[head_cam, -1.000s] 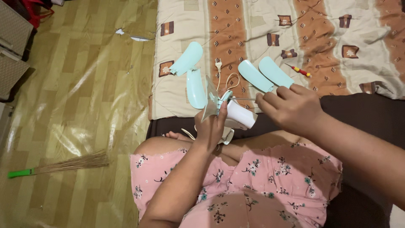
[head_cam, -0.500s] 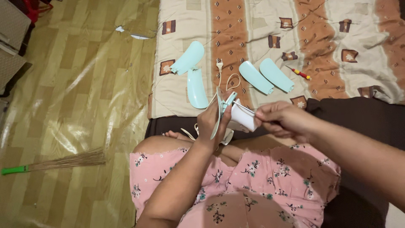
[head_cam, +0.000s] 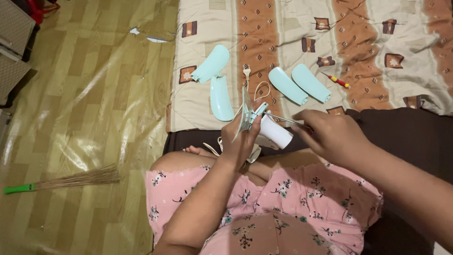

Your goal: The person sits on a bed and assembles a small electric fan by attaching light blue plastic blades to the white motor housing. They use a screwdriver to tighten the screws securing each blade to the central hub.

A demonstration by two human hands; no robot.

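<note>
My left hand [head_cam: 238, 141] grips a small fan part: a pale blue blade hub [head_cam: 248, 113] joined to a white cylinder-shaped motor body [head_cam: 276, 132], held over my lap. My right hand [head_cam: 330, 134] holds a thin metal screwdriver [head_cam: 282, 118] whose tip points into the hub. Several loose pale blue fan blades lie on the patterned blanket [head_cam: 377, 33] beyond: two at the left [head_cam: 211, 63] [head_cam: 221, 98] and two at the right [head_cam: 286, 85] [head_cam: 310, 83]. A white plug and coiled cord [head_cam: 255, 85] lie between them.
A small red and yellow screwdriver [head_cam: 337, 80] rests on the blanket right of the blades. A straw broom with a green handle [head_cam: 61, 181] lies on the shiny wood-pattern floor [head_cam: 94, 104] at the left. Woven boxes [head_cam: 14, 42] stand at the far left.
My right hand drew back to the right and now points the thin screwdriver at the hub. My left hand turned the fan part, so the blade hub stands more upright.
</note>
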